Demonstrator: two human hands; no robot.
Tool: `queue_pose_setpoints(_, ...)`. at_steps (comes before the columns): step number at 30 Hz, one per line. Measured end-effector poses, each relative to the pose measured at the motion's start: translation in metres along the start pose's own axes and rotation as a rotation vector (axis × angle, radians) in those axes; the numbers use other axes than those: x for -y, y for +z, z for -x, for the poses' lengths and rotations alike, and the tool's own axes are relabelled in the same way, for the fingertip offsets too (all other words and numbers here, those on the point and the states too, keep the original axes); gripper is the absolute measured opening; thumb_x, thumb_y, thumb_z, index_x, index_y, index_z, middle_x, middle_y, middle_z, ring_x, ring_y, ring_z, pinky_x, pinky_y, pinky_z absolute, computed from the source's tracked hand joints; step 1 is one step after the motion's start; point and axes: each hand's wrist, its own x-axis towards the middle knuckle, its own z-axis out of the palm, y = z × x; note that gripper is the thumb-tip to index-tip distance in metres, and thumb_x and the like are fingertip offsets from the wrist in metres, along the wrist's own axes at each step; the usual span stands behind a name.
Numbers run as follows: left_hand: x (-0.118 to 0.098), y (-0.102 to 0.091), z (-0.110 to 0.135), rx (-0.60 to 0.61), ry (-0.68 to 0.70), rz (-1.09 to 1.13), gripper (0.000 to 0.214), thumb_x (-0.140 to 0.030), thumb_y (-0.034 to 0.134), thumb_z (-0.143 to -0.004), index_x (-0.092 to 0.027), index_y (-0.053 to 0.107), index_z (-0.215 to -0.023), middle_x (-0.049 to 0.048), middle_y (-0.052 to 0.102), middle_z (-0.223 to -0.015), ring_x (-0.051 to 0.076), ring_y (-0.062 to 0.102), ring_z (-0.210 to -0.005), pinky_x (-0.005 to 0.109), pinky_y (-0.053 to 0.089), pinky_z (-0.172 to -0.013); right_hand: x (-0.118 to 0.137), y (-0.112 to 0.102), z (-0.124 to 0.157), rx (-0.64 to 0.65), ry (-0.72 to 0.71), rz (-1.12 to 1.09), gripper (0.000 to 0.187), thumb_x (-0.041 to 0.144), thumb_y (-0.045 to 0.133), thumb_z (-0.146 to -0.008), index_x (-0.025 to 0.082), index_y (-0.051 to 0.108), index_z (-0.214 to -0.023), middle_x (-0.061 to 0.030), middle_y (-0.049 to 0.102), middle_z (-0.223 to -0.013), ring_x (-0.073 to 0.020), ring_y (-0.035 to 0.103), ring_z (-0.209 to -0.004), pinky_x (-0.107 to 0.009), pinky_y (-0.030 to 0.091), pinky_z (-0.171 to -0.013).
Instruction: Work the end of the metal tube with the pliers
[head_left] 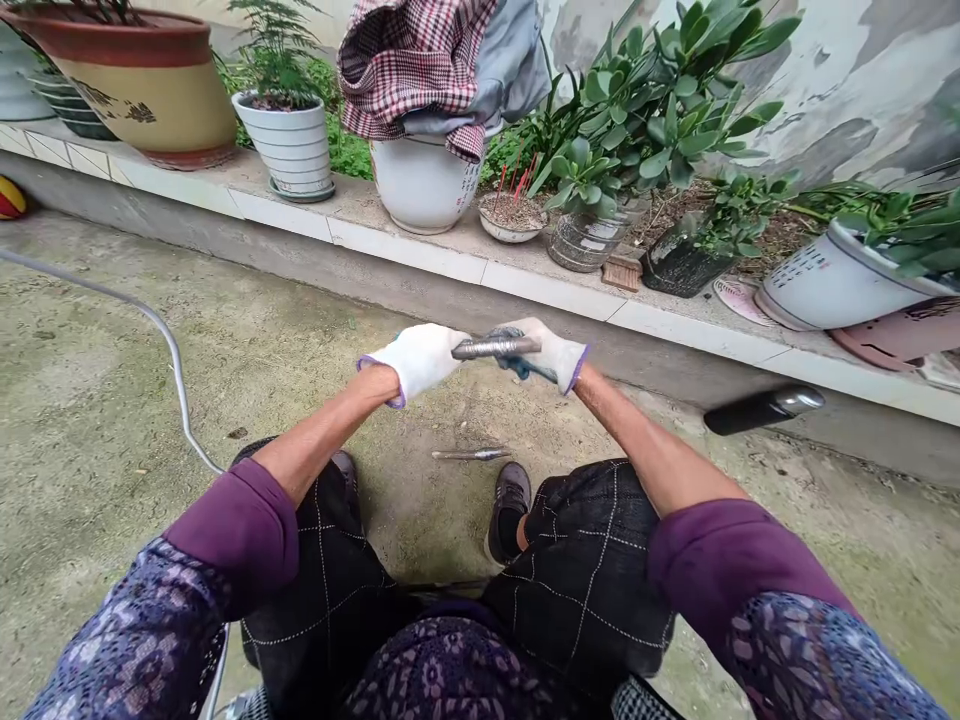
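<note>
"What do the hands have?"

"A grey metal tube (495, 347) with a dark blue piece (521, 368) beneath it, held up above the dark checked trousers (585, 590)."

"Properly gripped?"

"Yes. The left hand (416, 362) and the right hand (544, 352), in white knit gloves (559, 350) with purple cuffs (576, 368), are both closed on it, side by side."

"What's nearby?"

"A thin steel tool (471, 454) lies on the concrete ground (90, 450) below the hands, just ahead of the shoes (510, 510). A black-and-chrome cylinder (763, 410) shows well off to the right. Potted plants (285, 145) line a tiled ledge (405, 250) ahead."
</note>
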Motion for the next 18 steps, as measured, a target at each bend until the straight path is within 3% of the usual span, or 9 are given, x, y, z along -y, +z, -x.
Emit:
queue_pose_setpoints(2,0.013,-0.01,0.001,-0.066,-0.076,0.154,0.033,-0.034,0.05,-0.095,-0.022,0.076,-0.111,0.0047,0.074,-0.082,0.018,0.067,-0.071,0.028,0.049,-0.067,-0.002,0.016,0.004,0.013,0.086,-0.01,0.026,0.017,0.051,-0.084,0.012,0.072,-0.098,0.0025,0.055,-0.058,-0.0095,0.043,-0.044,-0.021,0.036,-0.04)
queue_pose_setpoints(4,0.029,-0.013,-0.001,-0.113,-0.163,0.161,0.035,-0.034,0.049,-0.096,-0.021,0.075,-0.116,0.0059,0.074,-0.083,0.018,0.067,-0.072,0.028,0.05,-0.068,0.005,0.033,0.011,0.053,0.087,0.119,0.025,0.018,0.052,-0.088,0.013,0.073,-0.099,0.0025,0.056,-0.058,-0.0093,0.044,-0.044,-0.022,0.035,-0.041)
queue_pose_setpoints(8,0.045,-0.001,-0.01,-0.025,-0.24,-0.172,0.036,-0.021,0.046,-0.097,-0.017,0.075,-0.118,0.0156,0.076,-0.097,0.03,0.073,-0.09,0.04,0.055,-0.079,0.036,0.052,0.028,0.141,-0.18,0.511,0.018,0.024,0.058,-0.094,0.017,0.074,-0.089,0.0007,0.062,-0.066,-0.0097,0.049,-0.055,-0.023,0.035,-0.053)
queue_pose_setpoints(10,0.039,0.011,-0.013,0.098,-0.183,-0.319,0.035,-0.013,0.047,-0.094,-0.014,0.076,-0.114,0.0199,0.076,-0.1,0.035,0.074,-0.096,0.046,0.056,-0.081,0.047,0.046,0.028,0.101,-0.254,0.608,0.017,0.025,0.059,-0.094,0.018,0.075,-0.092,-0.0001,0.065,-0.072,-0.0102,0.051,-0.059,-0.024,0.035,-0.056)
queue_pose_setpoints(13,0.019,0.025,-0.011,0.191,0.01,-0.402,0.035,-0.007,0.047,-0.091,-0.012,0.075,-0.111,0.0203,0.076,-0.096,0.037,0.075,-0.094,0.048,0.057,-0.08,0.039,0.02,0.01,-0.042,-0.168,0.514,0.024,0.025,0.056,-0.093,0.019,0.076,-0.106,0.0002,0.069,-0.077,-0.01,0.052,-0.057,-0.023,0.036,-0.056)
queue_pose_setpoints(16,0.006,0.025,-0.007,0.114,0.116,-0.371,0.037,-0.012,0.045,-0.093,-0.017,0.073,-0.117,0.0156,0.076,-0.09,0.034,0.075,-0.088,0.045,0.056,-0.077,0.005,-0.003,-0.016,-0.157,-0.101,0.357,0.029,0.018,0.053,-0.088,0.015,0.077,-0.102,-0.0011,0.069,-0.079,-0.0101,0.054,-0.06,-0.022,0.041,-0.058)
queue_pose_setpoints(18,0.006,0.017,-0.006,0.049,0.084,-0.28,0.035,-0.021,0.045,-0.096,-0.021,0.073,-0.118,0.012,0.075,-0.086,0.031,0.075,-0.086,0.04,0.055,-0.075,-0.015,-0.004,-0.026,-0.123,-0.059,0.335,0.029,0.016,0.052,-0.085,0.014,0.078,-0.1,-0.0021,0.069,-0.077,-0.011,0.054,-0.061,-0.022,0.041,-0.06)
